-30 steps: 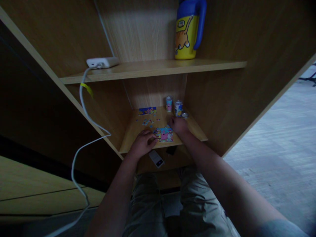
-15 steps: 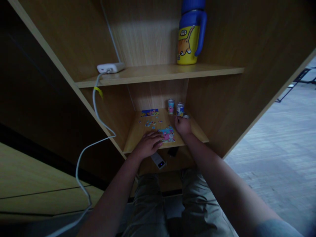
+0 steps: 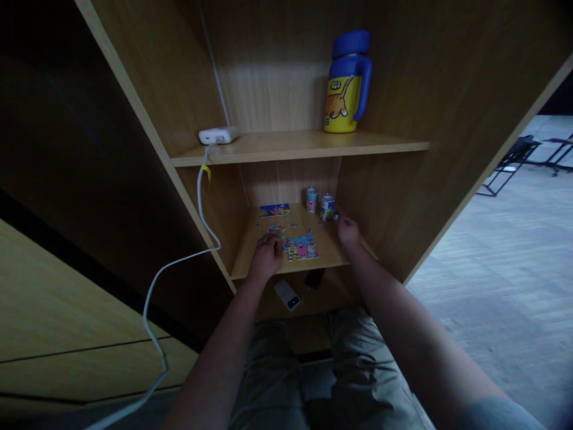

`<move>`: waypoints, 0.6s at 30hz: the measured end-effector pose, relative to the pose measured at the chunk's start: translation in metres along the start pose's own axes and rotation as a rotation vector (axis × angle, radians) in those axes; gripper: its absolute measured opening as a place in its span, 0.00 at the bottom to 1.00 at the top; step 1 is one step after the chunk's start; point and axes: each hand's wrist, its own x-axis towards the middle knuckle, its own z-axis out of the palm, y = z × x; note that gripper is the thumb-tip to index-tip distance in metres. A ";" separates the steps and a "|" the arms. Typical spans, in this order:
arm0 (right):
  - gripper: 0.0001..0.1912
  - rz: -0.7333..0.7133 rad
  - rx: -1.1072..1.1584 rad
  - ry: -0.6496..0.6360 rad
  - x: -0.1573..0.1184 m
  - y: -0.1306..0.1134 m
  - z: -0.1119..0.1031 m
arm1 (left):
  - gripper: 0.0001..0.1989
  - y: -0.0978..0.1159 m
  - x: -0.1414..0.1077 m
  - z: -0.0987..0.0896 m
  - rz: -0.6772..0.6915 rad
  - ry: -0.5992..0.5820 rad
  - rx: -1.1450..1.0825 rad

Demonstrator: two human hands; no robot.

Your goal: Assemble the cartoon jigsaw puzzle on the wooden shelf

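A partly joined jigsaw puzzle with cartoon figures lies near the front edge of the lower shelf. Just left of it rests my left hand, its fingers curled and their tips mostly hidden. Loose puzzle pieces are scattered behind that hand. My right hand is closed at the shelf's right side, beside a small shiny round lid; whether it grips the lid I cannot tell. Behind it stands a small blue printed can, with a pink and blue can further back. A printed picture card lies at the back left.
On the upper shelf are a blue and yellow handled bottle and a white charger. Its white cable hangs down at the left. Below the lower shelf lie a pale phone and a dark flat object.
My left hand has drawn back left off the puzzle, its fingers curling. My right hand has shifted right, away from the cans' front. The view has tilted up slightly.
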 end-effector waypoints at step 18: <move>0.25 -0.516 -0.792 -0.475 -0.050 -0.042 -0.006 | 0.14 -0.003 -0.002 0.002 -0.080 -0.046 0.080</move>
